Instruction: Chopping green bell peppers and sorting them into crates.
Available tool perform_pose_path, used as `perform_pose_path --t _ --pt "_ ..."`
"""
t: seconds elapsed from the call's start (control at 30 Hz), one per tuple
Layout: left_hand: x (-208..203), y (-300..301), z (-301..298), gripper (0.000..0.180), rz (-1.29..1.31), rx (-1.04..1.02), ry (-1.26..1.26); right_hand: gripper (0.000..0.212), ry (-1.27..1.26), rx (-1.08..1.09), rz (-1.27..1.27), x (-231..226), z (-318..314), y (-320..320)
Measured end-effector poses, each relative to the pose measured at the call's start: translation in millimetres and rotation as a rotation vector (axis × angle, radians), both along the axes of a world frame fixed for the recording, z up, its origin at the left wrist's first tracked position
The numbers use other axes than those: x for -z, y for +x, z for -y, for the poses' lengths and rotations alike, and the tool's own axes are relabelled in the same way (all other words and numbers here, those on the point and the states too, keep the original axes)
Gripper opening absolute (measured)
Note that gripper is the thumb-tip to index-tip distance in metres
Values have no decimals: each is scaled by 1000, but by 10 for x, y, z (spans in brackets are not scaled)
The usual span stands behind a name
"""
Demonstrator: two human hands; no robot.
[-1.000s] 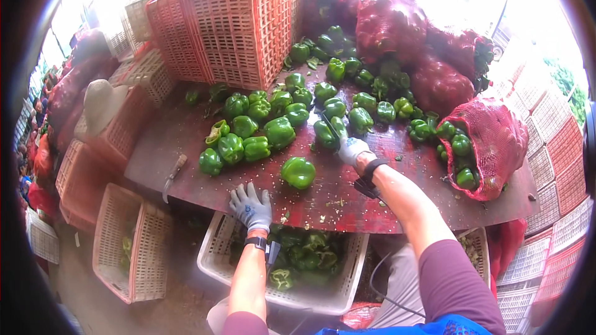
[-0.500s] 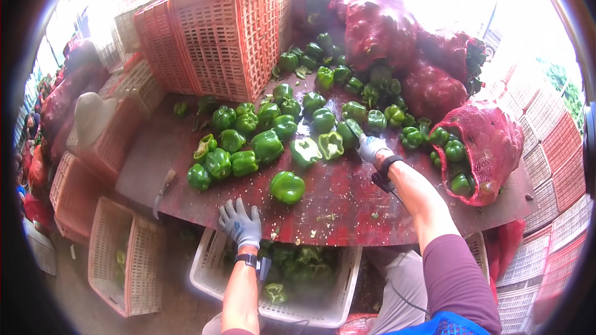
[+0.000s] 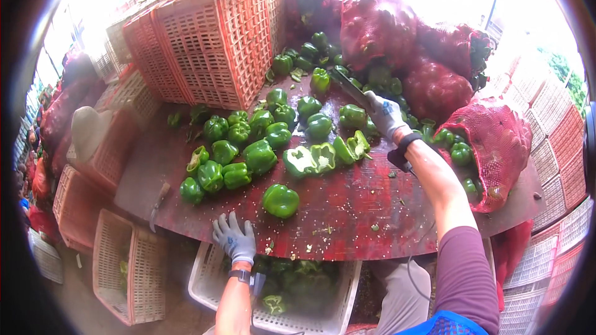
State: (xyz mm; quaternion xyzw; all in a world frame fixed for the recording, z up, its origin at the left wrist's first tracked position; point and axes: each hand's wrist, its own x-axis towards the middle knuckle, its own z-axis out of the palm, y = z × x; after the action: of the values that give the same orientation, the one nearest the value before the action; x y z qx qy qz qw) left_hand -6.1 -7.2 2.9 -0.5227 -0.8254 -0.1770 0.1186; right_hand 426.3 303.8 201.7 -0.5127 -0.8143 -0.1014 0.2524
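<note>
Stacked orange crates point(image 3: 205, 49) stand behind the table, red mesh sacks point(image 3: 434, 74) piled to their right.

Produce-sorting yard: stacked plastic crates point(image 3: 205, 49), mesh sacks point(image 3: 496, 142), green peppers point(image 3: 261, 156).

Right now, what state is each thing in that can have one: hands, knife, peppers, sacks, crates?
Left hand: gloved, open, resting on the table edge.
Right hand: gloved, gripping a knife.
Cut peppers: halved, insides up.
Single pepper: whole, lying apart.
Red mesh sack: open, peppers inside.
White crate: below the table, partly filled.
Orange crates: stacked on their sides.
</note>
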Motion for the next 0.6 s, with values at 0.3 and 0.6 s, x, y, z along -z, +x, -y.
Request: perform_pose_path --t 0.3,0.6 --pt "-40 103 -38 58 11 13 -26 36 -558 148 402 503 39 66" --pt "-43 129 -105 57 -15 14 1 33 -777 192 89 613 1150 233"
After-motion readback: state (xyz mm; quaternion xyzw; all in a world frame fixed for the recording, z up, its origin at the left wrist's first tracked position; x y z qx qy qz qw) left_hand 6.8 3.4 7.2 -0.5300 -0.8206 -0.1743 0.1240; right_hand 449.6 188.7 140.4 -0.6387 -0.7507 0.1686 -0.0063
